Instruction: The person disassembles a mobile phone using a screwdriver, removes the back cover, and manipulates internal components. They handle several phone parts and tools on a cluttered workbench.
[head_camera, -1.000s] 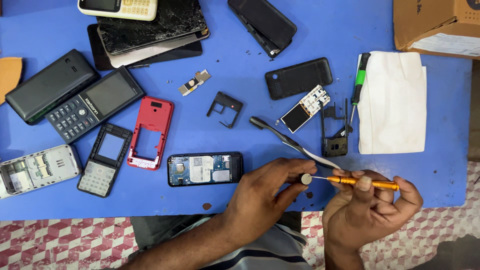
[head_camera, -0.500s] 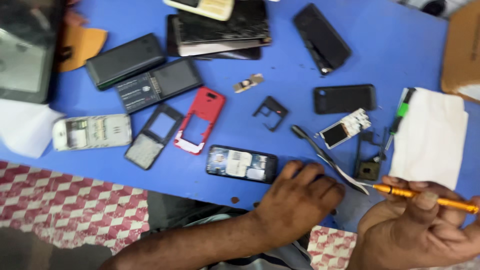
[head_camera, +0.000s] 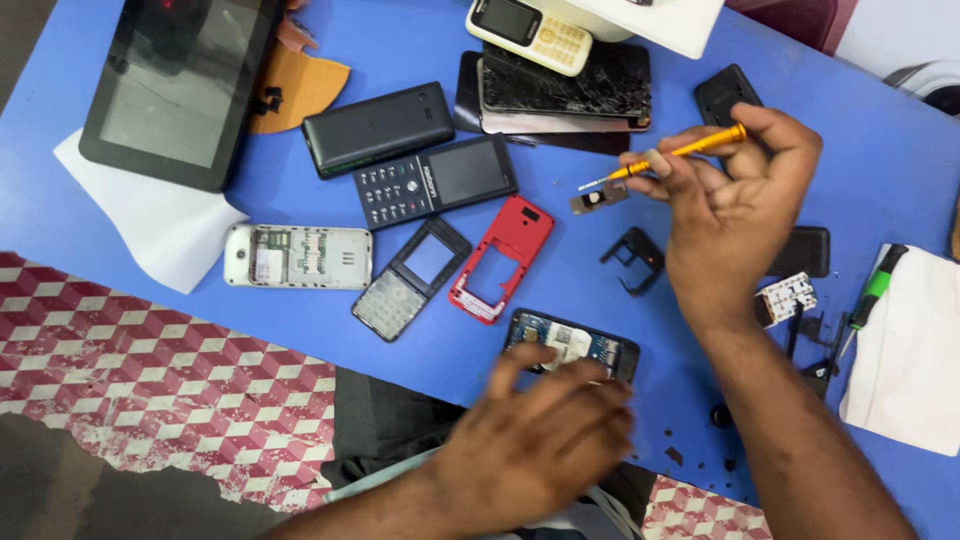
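Note:
My right hand (head_camera: 735, 205) is raised over the blue table (head_camera: 400, 50) and grips a slim orange screwdriver (head_camera: 690, 150), tip pointing left toward a small metal part (head_camera: 598, 198). My left hand (head_camera: 545, 435), blurred, hovers with fingers spread at the table's near edge, covering part of an opened phone body (head_camera: 570, 340) with its circuit board showing. A red phone frame (head_camera: 502, 258) and a dark keypad frame (head_camera: 410, 278) lie just left of it. A small black bracket (head_camera: 634, 258) sits under my right wrist.
A tablet (head_camera: 175, 85) lies at the far left on white paper. A black phone (head_camera: 378, 128), a keypad phone (head_camera: 435, 180), a white phone shell (head_camera: 297, 256), cracked-screen phones (head_camera: 565, 85), a green-handled tool (head_camera: 868, 295) on white cloth and a small circuit board (head_camera: 786, 298) surround my hands. A tiled floor (head_camera: 150, 360) lies below.
The view has swung left. My right hand rose with the screwdriver from the table's near edge to over the middle. My left hand slid left, off the tweezers area, toward the opened phone.

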